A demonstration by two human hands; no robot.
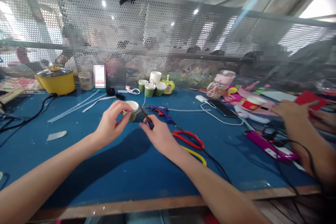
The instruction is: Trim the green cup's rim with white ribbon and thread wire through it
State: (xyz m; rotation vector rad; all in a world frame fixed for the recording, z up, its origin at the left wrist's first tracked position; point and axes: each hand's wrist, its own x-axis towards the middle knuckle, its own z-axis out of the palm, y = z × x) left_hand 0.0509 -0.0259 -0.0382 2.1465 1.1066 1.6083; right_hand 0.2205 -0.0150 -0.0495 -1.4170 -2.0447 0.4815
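Observation:
A small paper cup (pixel 133 116), white inside and green outside, stands upright on the blue table. My left hand (pixel 113 120) is at its left side, thumb and forefinger drawn together in a pinch over the cup's near wall. Whether they grip the cup or something small, I cannot make out. Just right of the cup, my right hand (pixel 160 134) is closed around a slim dark hand tool (pixel 146 115), its narrow tip pointing up and left. Behind the tool lies a blue glue gun (pixel 163 112) with a clear glue stick in its back.
Several green-and-white cups (pixel 150 90) stand at the back. Red (pixel 193 144) and yellow (pixel 196 155) loops lie by my right forearm. A yellow pot (pixel 59 83) is back left. At right are a phone (pixel 223 108), purple power strip (pixel 270 147) and another person's hand (pixel 291 112).

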